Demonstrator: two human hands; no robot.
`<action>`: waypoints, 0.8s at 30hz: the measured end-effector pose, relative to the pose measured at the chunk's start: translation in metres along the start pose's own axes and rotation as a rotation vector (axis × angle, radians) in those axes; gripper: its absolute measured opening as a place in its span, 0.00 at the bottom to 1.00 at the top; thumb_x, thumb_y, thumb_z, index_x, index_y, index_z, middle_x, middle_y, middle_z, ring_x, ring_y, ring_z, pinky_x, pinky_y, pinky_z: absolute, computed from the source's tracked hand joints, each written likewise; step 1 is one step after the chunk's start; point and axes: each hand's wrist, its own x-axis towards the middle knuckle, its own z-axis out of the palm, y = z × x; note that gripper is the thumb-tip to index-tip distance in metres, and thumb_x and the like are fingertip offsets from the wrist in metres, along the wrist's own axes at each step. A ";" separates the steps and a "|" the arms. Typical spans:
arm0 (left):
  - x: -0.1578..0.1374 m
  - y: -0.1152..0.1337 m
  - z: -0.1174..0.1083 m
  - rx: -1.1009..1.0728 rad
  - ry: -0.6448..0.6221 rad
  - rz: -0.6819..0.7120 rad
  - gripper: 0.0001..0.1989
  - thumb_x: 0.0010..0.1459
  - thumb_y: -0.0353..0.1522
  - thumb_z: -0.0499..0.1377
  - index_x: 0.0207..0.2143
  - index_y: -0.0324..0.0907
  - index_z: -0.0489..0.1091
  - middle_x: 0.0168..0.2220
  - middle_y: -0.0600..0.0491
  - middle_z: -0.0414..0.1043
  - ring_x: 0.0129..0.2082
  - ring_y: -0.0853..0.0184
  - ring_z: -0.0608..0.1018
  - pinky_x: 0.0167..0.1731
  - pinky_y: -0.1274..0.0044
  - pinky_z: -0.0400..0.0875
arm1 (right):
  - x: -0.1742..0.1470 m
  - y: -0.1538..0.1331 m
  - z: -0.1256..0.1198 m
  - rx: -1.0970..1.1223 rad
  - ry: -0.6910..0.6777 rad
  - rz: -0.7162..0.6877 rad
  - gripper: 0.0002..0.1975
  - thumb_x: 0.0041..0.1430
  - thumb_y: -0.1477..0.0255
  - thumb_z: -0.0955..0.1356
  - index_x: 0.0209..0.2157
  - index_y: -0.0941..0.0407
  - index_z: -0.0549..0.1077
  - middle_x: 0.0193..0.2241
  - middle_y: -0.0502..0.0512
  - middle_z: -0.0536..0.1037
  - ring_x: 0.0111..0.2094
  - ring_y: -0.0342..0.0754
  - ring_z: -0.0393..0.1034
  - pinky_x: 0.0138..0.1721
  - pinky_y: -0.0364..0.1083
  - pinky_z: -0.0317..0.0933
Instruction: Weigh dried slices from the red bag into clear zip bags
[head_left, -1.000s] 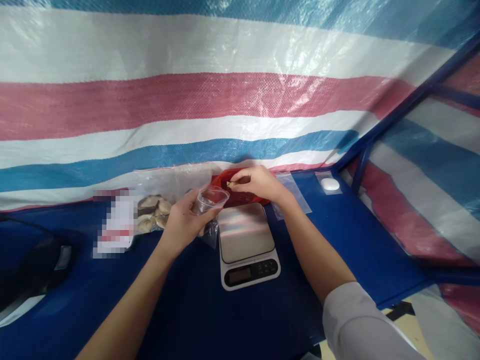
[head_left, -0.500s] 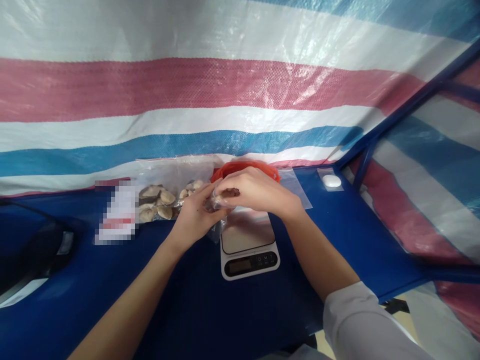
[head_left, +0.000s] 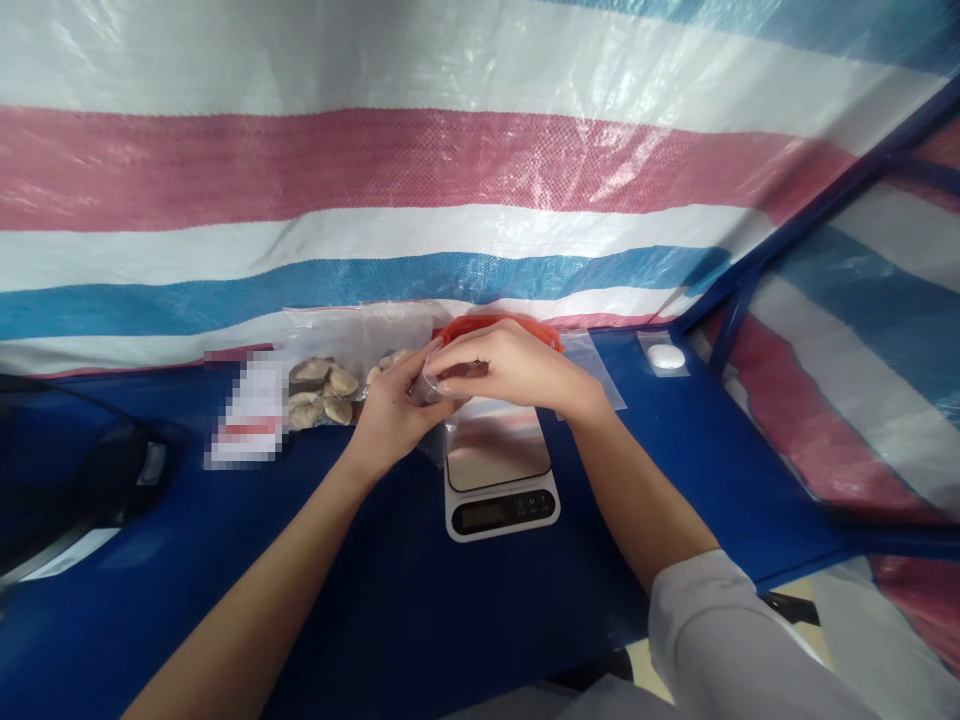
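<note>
Both hands meet over the back left part of a white kitchen scale (head_left: 499,450). My left hand (head_left: 394,410) is closed on a clear plastic bag (head_left: 435,440), whose lower part hangs beside the scale. My right hand (head_left: 510,370) is bent over the bag's top, fingertips pinched at the plastic; what is inside the bag is hidden by the fingers. A red basket (head_left: 499,324) stands behind my right hand, mostly covered by it. Left of my left hand lies a clear bag of stones (head_left: 322,390), with another bag of stones (head_left: 386,362) partly behind the hand.
A blurred white and red packet (head_left: 247,410) lies left of the stones. A flat clear bag (head_left: 596,370) is right of the basket, and a small bag with a white oval object (head_left: 665,357) lies farther right. A black item (head_left: 82,480) sits at the left. Striped sheeting (head_left: 375,170) rises behind.
The view has shifted slightly, so the table things appear a little higher and to the right. Both hands stay at the clear bag, with only small finger movement.
</note>
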 end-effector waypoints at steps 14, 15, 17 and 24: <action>-0.007 0.010 0.009 0.092 0.013 0.109 0.19 0.54 0.39 0.68 0.46 0.40 0.75 0.44 0.48 0.78 0.42 0.59 0.80 0.46 0.67 0.76 | -0.009 -0.002 0.006 0.214 0.036 0.030 0.05 0.58 0.75 0.71 0.31 0.54 0.82 0.31 0.48 0.82 0.34 0.44 0.75 0.38 0.42 0.66; -0.010 0.012 0.010 0.110 0.008 0.100 0.20 0.55 0.40 0.67 0.47 0.40 0.75 0.44 0.47 0.77 0.41 0.60 0.80 0.45 0.67 0.76 | -0.012 -0.001 0.006 0.261 0.060 0.025 0.05 0.57 0.74 0.71 0.31 0.54 0.82 0.31 0.48 0.82 0.34 0.44 0.75 0.39 0.43 0.67; -0.015 0.014 0.012 0.150 0.000 0.084 0.24 0.55 0.41 0.66 0.52 0.40 0.73 0.47 0.46 0.76 0.41 0.60 0.80 0.44 0.67 0.77 | -0.021 0.004 0.007 0.378 0.111 0.026 0.05 0.57 0.71 0.71 0.33 0.55 0.82 0.33 0.50 0.83 0.35 0.45 0.76 0.39 0.44 0.68; -0.041 0.005 0.015 0.300 0.014 0.151 0.32 0.57 0.44 0.65 0.61 0.41 0.67 0.58 0.43 0.70 0.59 0.55 0.74 0.60 0.63 0.70 | -0.065 0.029 0.018 0.588 0.332 0.213 0.14 0.52 0.59 0.74 0.32 0.56 0.80 0.31 0.53 0.83 0.33 0.47 0.77 0.37 0.47 0.72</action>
